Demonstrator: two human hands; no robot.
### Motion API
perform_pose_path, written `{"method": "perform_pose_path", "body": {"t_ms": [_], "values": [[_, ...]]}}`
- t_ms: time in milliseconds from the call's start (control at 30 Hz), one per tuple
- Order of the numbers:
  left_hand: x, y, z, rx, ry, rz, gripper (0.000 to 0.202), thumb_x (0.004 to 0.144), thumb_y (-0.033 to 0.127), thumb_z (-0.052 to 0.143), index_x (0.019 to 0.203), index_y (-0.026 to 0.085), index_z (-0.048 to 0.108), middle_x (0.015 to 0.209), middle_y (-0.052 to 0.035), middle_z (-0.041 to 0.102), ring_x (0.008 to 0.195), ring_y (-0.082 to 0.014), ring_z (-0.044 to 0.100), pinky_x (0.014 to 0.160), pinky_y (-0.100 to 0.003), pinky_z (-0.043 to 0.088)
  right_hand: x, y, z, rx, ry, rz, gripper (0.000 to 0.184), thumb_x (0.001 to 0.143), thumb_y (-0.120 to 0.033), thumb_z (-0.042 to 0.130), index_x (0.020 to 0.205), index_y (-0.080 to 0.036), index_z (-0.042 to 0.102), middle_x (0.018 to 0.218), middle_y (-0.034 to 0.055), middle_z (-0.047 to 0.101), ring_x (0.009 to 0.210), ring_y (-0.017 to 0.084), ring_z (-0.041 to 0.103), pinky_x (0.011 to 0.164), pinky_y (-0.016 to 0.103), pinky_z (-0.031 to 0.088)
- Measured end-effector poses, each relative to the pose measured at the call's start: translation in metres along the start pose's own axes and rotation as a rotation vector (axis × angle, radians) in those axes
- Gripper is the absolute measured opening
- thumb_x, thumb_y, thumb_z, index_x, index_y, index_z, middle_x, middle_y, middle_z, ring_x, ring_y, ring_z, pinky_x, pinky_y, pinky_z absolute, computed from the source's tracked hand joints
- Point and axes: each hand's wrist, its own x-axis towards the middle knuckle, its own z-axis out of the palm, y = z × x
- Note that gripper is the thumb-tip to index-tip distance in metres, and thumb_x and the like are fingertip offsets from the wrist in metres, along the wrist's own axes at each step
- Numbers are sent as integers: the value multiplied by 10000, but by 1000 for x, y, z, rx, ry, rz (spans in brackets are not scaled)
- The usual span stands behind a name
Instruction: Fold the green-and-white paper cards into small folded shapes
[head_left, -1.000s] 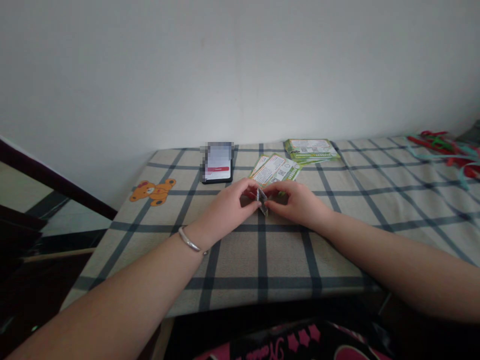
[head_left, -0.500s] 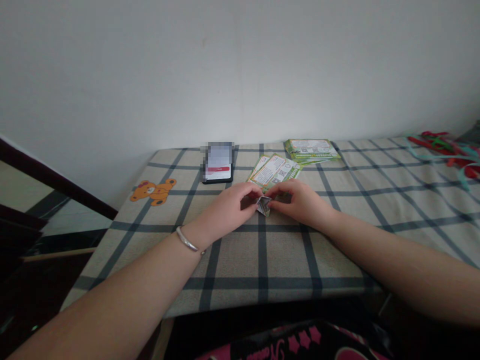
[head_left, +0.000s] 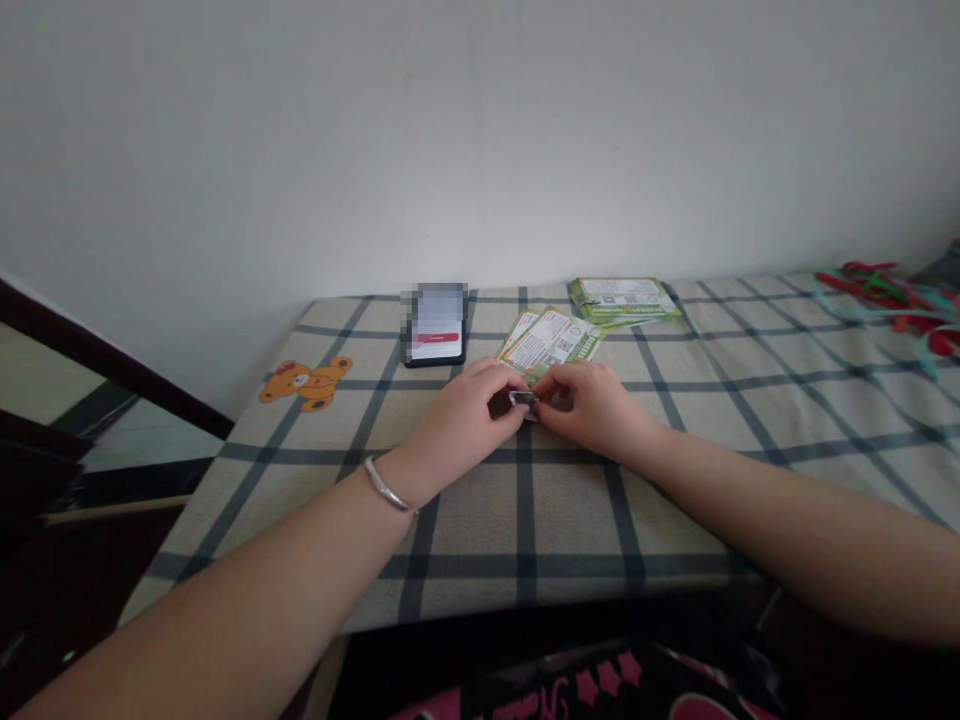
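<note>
My left hand (head_left: 463, 422) and my right hand (head_left: 594, 405) meet at the middle of the checked tablecloth (head_left: 675, 480). Both pinch a small folded paper piece (head_left: 523, 400), grey and dark, held low over the cloth between the fingertips. Most of the piece is hidden by the fingers. A silver bangle (head_left: 386, 486) sits on my left wrist. Just beyond the hands lie a few loose green and white leaflets (head_left: 550, 338).
A phone (head_left: 436, 324) with a lit screen lies at the back left of the hands. A stack of green leaflets (head_left: 622, 299) sits by the wall. Red and teal ribbons (head_left: 896, 300) lie at the far right. An orange bear print (head_left: 306, 382) marks the cloth's left part.
The folded piece stood more upright between my fingers before; now it is pressed flatter and lower, with both hands closed tighter round it.
</note>
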Motion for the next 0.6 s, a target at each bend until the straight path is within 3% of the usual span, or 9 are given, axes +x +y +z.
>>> {"method": "perform_pose_path", "body": {"t_ms": [600], "values": [[-1,-1,2,17,-28,14,185,789,111,610,946,202,650,975,-27,672,921,-178,620,853,-341,503,3,1,0,55,5,54,113,769,-259,628,693,-204,691,693,13,717,638,149,620,589,261,407]]}}
